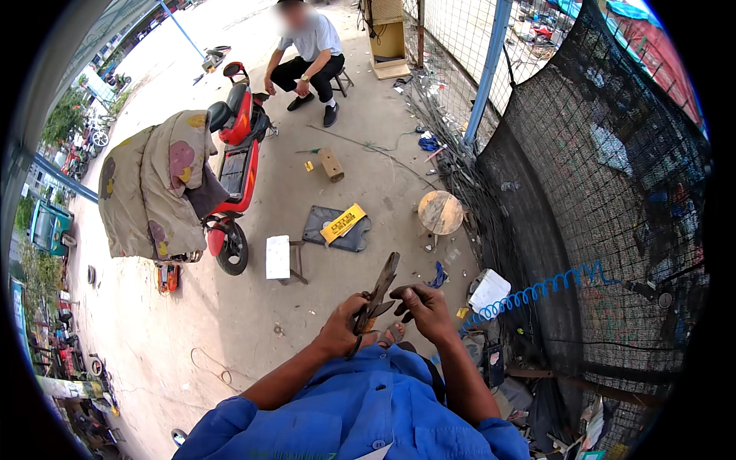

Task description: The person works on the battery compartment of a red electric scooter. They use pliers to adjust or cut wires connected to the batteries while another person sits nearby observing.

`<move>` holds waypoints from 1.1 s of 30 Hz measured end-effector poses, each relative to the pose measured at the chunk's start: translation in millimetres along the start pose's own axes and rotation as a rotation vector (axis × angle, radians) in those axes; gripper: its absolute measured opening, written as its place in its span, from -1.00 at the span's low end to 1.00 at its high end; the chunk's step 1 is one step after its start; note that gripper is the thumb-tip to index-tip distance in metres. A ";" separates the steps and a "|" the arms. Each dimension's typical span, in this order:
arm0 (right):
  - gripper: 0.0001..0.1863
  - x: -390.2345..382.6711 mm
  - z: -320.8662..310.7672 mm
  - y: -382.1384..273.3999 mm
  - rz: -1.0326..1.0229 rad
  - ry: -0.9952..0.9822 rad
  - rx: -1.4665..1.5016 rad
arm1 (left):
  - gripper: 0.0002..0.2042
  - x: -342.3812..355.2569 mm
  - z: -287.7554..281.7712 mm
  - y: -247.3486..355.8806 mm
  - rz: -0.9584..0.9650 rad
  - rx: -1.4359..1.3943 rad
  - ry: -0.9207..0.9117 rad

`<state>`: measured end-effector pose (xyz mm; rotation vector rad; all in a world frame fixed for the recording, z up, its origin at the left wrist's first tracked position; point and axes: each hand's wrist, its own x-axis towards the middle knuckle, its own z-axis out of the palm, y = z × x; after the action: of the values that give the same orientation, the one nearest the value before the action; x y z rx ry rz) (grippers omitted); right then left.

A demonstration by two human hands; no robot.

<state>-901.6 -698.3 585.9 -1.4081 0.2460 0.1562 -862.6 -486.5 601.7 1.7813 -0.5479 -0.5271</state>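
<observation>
My left hand [346, 326] grips a long, dark, worn tool [383, 280] upright, with a second dark pointed piece and some orange below it; I cannot tell whether these are jaws and handles of one tool. My right hand [420, 307] is just to the right of the tool, its fingers curled in a pinch; what they hold, if anything, is too small and dark to name. Both hands are above my sandalled feet, in front of my blue shirt.
A red scooter [241, 180] with a quilted cover [138, 195] stands left; a seated person [314, 42] is beyond it. Ahead lie stools [438, 207], a yellow box [341, 222] on a dark panel and a wooden block [330, 165]. Netting [606, 230] and a blue coiled hose [521, 291] border the right.
</observation>
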 end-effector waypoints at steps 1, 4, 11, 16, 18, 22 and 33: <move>-0.59 0.9 7.6 -3.2 -0.004 -0.018 0.031 | -0.51 -0.3 -0.1 1.2 0.040 0.019 0.026; -0.61 3.4 17.8 -1.2 0.000 -0.066 0.062 | -0.49 -0.9 -1.1 -2.0 0.122 0.052 0.054; -0.72 2.3 33.9 7.6 -0.014 -0.070 0.150 | -0.56 -9.2 -1.7 -6.3 0.091 -0.020 0.084; -0.73 1.3 41.2 22.5 -0.002 -0.050 0.156 | -0.61 -12.7 -3.7 -9.9 0.122 0.033 0.119; -0.72 0.1 41.8 21.6 0.035 -0.037 0.137 | -0.67 -15.3 -6.1 -11.1 0.130 0.056 0.100; -0.70 -3.7 41.9 8.9 0.148 -0.028 0.197 | -0.72 -19.1 -6.9 -19.6 0.130 0.076 0.133; -0.76 -2.1 46.7 4.6 0.311 -0.069 0.271 | -0.76 -17.1 -10.7 -12.1 0.137 0.013 0.147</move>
<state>-901.2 -651.5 588.8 -1.0876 0.4130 0.4121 -868.5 -465.1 594.0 1.7641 -0.5669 -0.2957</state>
